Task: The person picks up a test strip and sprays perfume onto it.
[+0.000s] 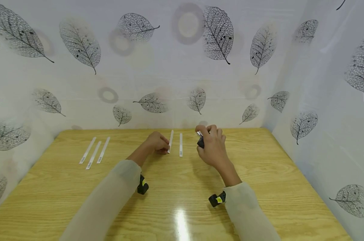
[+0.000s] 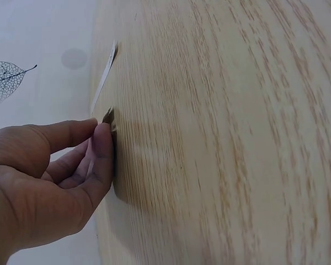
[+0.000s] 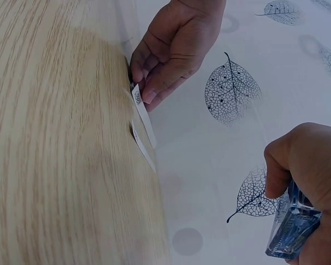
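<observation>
My left hand [image 1: 158,142] pinches the near end of a narrow white paper test strip [image 1: 171,138] between thumb and fingers, low over the table. In the left wrist view, the thumb and forefinger meet at its end. Just to the right lies a second test strip [image 1: 181,145] with small dark print on its near end. My right hand [image 1: 214,147] grips a dark blue glass perfume bottle [image 3: 295,231] above the table, right of both strips. A forefinger curls over the bottle's silver top [image 1: 199,134]; the palm and fingers hide much of the bottle.
Three more white test strips [image 1: 93,155] lie side by side on the left of the wooden table [image 1: 176,187]. A white leaf-patterned curtain [image 1: 170,67] stands along the table's back edge and sides. Dark wrist cameras [image 1: 142,187] sit at both sleeves.
</observation>
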Demonstrator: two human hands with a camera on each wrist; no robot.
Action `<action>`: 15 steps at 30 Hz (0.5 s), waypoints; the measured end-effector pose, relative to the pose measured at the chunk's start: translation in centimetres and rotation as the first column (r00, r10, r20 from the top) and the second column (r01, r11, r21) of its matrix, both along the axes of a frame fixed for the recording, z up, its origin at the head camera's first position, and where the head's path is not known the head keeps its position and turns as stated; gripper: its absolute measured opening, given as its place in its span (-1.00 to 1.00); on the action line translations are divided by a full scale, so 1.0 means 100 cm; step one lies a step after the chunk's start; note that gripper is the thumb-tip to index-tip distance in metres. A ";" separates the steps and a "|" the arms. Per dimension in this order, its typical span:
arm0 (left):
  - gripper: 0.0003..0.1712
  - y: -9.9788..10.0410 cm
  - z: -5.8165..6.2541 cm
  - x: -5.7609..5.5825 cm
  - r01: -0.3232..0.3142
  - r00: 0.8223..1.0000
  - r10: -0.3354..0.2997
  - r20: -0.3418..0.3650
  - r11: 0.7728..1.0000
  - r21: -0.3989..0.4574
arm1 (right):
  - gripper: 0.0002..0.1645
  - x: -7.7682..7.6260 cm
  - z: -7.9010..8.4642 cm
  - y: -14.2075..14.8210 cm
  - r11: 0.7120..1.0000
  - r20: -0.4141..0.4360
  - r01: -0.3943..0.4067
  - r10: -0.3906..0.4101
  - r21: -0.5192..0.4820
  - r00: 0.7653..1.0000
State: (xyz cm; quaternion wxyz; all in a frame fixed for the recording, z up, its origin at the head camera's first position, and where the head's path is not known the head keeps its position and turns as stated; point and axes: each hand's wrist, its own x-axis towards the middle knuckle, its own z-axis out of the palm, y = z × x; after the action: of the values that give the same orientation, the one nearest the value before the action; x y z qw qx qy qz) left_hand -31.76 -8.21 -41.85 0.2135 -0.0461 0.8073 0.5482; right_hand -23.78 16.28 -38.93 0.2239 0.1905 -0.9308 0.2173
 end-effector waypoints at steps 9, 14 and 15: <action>-0.77 -0.005 0.000 -0.001 0.024 1.000 -0.024 -0.019 1.000 -0.006 | -0.31 0.000 0.000 -0.001 1.000 0.025 0.000 0.000 0.004 1.000; -0.71 -0.013 0.005 0.002 0.058 0.991 -0.072 -0.109 0.991 -0.121 | -0.31 0.001 0.001 -0.002 1.000 0.035 0.004 -0.004 0.007 0.999; -0.71 -0.015 0.006 0.002 0.061 0.989 -0.079 -0.123 0.988 -0.140 | -0.31 0.001 0.001 -0.002 1.000 0.036 0.004 -0.004 0.007 0.999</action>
State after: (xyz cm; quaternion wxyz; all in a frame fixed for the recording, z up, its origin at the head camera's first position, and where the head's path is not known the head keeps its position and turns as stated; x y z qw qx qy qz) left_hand -31.51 -9.70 -41.22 0.1768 0.0031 0.8559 0.4859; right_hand -23.66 16.05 -38.84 0.2069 0.1854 -0.9358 0.2170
